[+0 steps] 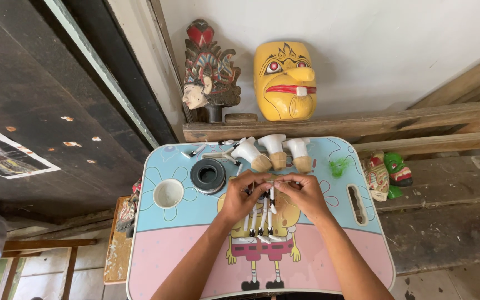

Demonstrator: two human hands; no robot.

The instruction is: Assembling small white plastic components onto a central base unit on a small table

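Observation:
My left hand (244, 194) and my right hand (305, 193) meet over the middle of a small blue and pink cartoon lap table (168, 244). Both pinch a bundle of thin white sticks with black tips (263, 218) that fans out below my fingers toward me. What the fingers hold at the top of the bundle is hidden. Just beyond my hands lie three white shuttlecock-like pieces with cork-coloured ends (276, 151).
A black tape roll (208, 175) and a white cup recess (168, 193) sit left of my hands. A green feathery tuft (338, 166) lies at right. A yellow mask (284, 81) and a carved head (208, 75) stand on a wooden ledge behind; painted masks (387, 173) lie right.

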